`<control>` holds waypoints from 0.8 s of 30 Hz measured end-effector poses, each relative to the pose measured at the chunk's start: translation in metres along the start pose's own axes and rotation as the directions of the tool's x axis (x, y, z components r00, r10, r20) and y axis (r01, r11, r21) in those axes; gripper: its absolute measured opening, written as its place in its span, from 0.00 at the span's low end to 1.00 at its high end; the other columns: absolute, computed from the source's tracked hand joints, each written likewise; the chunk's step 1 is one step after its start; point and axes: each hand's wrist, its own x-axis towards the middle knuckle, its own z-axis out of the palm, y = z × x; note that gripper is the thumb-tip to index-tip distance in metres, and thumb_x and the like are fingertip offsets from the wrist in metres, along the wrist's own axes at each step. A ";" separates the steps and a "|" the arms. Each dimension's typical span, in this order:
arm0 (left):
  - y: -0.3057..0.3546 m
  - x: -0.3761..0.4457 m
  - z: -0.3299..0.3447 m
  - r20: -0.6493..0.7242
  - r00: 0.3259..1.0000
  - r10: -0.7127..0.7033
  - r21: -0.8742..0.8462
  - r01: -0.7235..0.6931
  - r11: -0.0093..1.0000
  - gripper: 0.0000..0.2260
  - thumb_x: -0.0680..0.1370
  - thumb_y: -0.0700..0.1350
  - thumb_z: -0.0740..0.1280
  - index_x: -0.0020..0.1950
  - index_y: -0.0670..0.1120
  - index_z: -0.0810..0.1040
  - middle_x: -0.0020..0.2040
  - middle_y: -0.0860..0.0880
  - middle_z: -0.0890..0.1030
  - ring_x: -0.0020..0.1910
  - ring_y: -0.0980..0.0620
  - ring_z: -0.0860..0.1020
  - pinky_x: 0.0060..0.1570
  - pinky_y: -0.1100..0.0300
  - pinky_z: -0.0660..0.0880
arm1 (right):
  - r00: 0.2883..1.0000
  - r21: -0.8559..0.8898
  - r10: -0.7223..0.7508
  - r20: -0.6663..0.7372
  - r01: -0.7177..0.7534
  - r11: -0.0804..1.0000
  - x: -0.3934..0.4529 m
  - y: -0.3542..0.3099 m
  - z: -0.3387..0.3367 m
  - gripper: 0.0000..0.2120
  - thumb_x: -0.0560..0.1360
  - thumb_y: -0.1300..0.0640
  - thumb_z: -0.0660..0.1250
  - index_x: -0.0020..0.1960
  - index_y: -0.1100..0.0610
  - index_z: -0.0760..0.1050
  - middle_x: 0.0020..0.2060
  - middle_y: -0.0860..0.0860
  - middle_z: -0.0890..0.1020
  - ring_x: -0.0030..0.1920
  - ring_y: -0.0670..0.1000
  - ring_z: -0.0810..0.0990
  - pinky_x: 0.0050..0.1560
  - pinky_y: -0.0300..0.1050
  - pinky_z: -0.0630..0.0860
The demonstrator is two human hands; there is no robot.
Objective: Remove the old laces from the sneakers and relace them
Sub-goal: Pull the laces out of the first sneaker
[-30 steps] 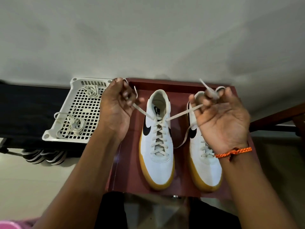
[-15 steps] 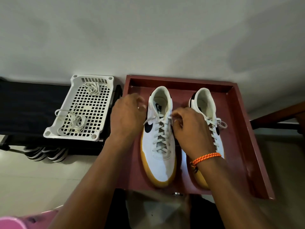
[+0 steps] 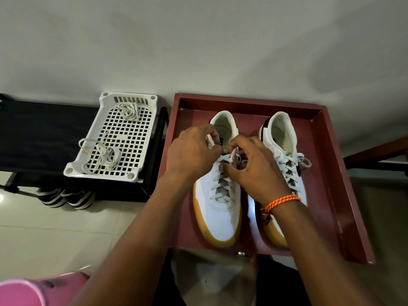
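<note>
Two white sneakers with gum soles stand side by side in a dark red tray (image 3: 344, 195). Both hands work at the top eyelets of the left sneaker (image 3: 220, 217). My left hand (image 3: 192, 155) pinches one end of its grey lace (image 3: 229, 159) near the tongue. My right hand (image 3: 254, 166) pinches the other end just beside it, fingers curled over the crossing. The right sneaker (image 3: 284, 140) is laced and tied in a bow; my right forearm covers its toe.
A white perforated basket (image 3: 114, 149) with loose old laces (image 3: 129, 110) sits on a black bench (image 3: 39, 133) to the left. Striped shoes (image 3: 66, 197) lie under the bench. A pale wall rises right behind the tray, and a tiled floor spreads at lower left.
A second ago both hands held the lace ends pulled out wide and high. They have come down and together over the left sneaker's top eyelets.
</note>
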 end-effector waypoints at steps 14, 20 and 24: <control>-0.004 0.001 -0.004 0.101 0.993 0.060 0.050 -0.065 0.997 0.08 0.76 0.43 0.72 0.46 0.56 0.88 0.40 0.55 0.84 0.40 0.54 0.82 0.39 0.58 0.78 | 0.994 0.008 0.025 0.108 -0.026 1.000 -0.002 -0.008 -0.006 0.18 0.68 0.60 0.77 0.51 0.46 0.73 0.51 0.45 0.72 0.48 0.44 0.76 0.43 0.39 0.76; -0.010 0.001 -0.014 0.196 0.978 0.070 -0.032 -0.065 0.997 0.11 0.83 0.45 0.65 0.50 0.56 0.87 0.49 0.56 0.78 0.48 0.53 0.80 0.51 0.53 0.79 | 0.994 0.068 0.026 0.105 -0.034 0.997 -0.001 0.001 -0.006 0.16 0.70 0.56 0.77 0.53 0.43 0.77 0.58 0.45 0.73 0.52 0.42 0.78 0.52 0.36 0.79; -0.009 0.001 -0.024 0.348 0.938 0.002 -0.114 0.040 0.993 0.13 0.85 0.45 0.60 0.54 0.57 0.84 0.56 0.51 0.71 0.53 0.51 0.78 0.62 0.48 0.76 | 0.996 0.088 0.001 0.094 -0.010 0.996 -0.004 0.002 0.005 0.15 0.74 0.55 0.73 0.58 0.40 0.80 0.80 0.42 0.58 0.74 0.45 0.68 0.64 0.47 0.75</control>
